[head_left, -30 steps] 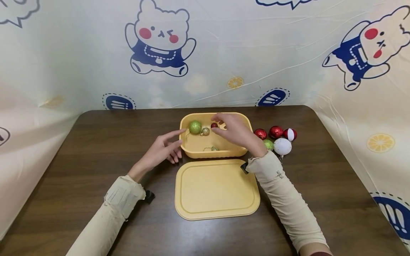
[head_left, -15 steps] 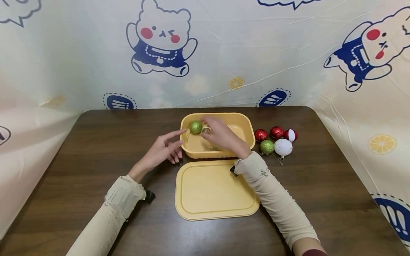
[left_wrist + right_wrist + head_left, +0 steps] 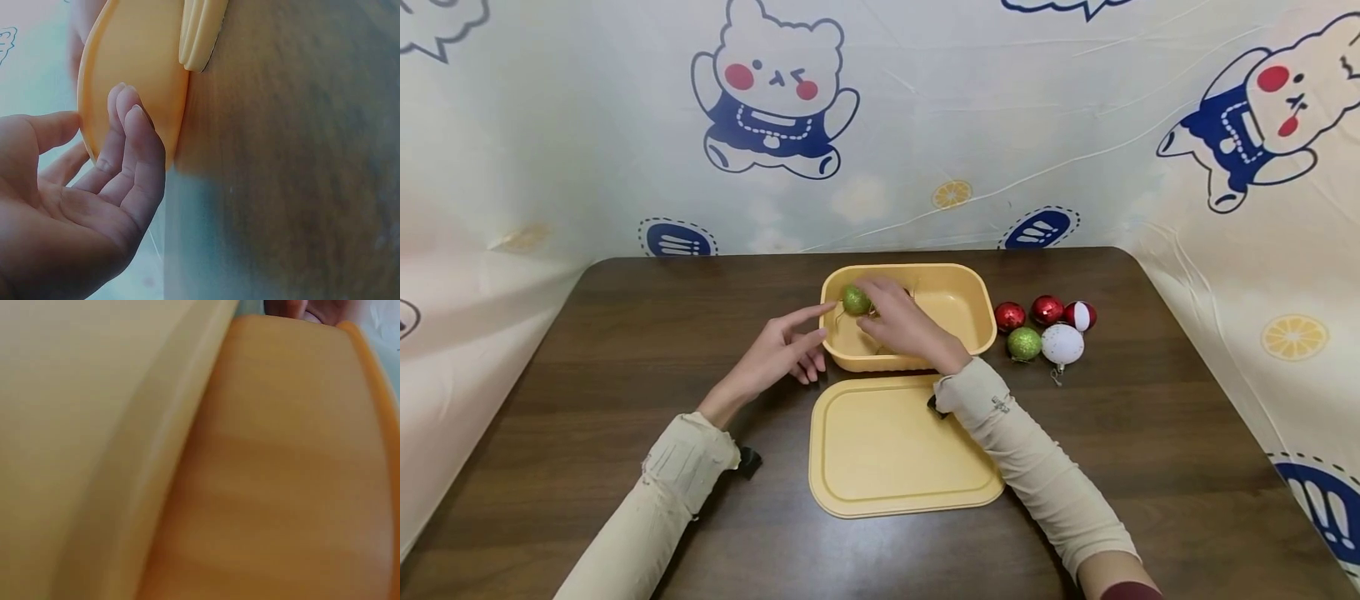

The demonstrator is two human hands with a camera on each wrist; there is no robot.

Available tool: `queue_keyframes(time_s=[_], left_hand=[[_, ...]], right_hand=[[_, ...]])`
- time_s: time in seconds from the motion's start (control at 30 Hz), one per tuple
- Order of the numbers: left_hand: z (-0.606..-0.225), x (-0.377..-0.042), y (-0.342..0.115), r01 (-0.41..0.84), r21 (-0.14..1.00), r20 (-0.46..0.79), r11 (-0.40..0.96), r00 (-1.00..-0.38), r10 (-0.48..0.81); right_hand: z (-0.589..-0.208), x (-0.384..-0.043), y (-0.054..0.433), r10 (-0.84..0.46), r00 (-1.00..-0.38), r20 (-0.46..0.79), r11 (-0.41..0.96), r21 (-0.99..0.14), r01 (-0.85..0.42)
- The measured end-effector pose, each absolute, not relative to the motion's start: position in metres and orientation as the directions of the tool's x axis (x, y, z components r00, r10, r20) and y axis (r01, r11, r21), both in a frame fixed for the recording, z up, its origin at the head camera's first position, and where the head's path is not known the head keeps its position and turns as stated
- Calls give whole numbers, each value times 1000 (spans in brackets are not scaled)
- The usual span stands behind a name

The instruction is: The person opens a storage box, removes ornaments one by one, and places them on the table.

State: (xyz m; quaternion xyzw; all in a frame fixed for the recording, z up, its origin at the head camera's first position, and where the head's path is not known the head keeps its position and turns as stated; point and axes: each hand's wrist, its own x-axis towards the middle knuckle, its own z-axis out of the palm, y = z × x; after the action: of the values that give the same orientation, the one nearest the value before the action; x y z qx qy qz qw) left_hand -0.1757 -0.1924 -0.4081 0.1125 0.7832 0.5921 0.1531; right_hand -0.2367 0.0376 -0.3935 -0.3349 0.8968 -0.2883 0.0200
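My left hand (image 3: 777, 352) lies at the left end of a yellow plastic box (image 3: 841, 362), thumb and index finger straight at its rim. In the left wrist view, the left hand's (image 3: 106, 181) other fingers bend loosely beside the box wall. Reaching into the box, my right hand (image 3: 898, 321) has its fingertips and thumb right beside a glittery green ball ornament (image 3: 854, 300). The palm side is hidden, and I cannot tell whether it holds something. A dark red ornament (image 3: 907, 292) shows just behind that hand.
A yellow lid (image 3: 902, 450) lies flat in front of the box, under the right forearm. Right of the box sit red ornaments (image 3: 1010, 316), a green glitter ornament (image 3: 1024, 343), a white one (image 3: 1062, 344) and a red-and-white one (image 3: 1080, 316). A patterned cloth hangs behind the table.
My right hand has moved left inside the box, from above the dark red ornament to the green ball, and now covers the small gold ornament. The left hand has stayed in place.
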Motion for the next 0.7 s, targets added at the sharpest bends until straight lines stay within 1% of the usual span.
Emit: queue_keyframes(time_s=[0.17,0.4,0.7], left_hand=[[-408,-175,-192,-6,961,-108,277,-928,356],[-408,-175,-192,-8,960,-112,280,-927,357],[-408,-175,-192,-6,962,-107,274,-928,357]], right_hand=[[-396,-235,37,-615,-781,110,655,-480,-583],[-397,-235,39,-599,-789,136,642,-508,-575],[-400,-236,40,-603,-781,159,618,-526,-584]])
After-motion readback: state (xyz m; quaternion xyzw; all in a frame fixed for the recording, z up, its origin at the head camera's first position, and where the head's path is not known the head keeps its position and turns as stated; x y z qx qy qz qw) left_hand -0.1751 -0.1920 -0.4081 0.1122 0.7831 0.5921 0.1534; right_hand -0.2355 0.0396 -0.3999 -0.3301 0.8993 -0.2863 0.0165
